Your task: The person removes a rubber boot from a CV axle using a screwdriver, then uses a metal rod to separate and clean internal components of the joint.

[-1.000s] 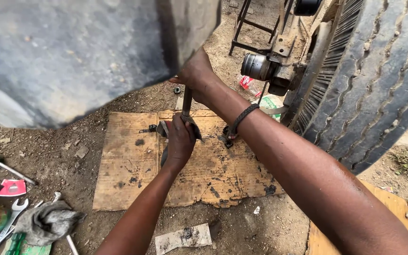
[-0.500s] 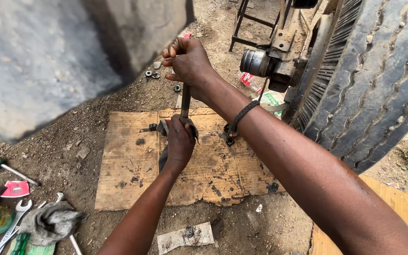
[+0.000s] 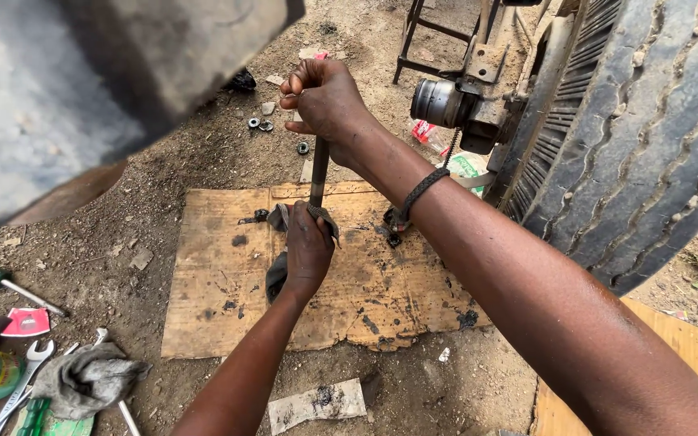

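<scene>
rod (image 3: 318,173) upright on cardboard (image 3: 220,274), tyre (image 3: 648,137) right

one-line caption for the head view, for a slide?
Right hand grips the top of an upright dark metal rod; left hand steadies its base on worn brown cardboard, beside a large tyre.

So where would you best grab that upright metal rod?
Take the rod on its bare middle, from the side. It stands upright on the cardboard; the right hand covers its top, and the left hand wraps its foot with a rag.
</scene>
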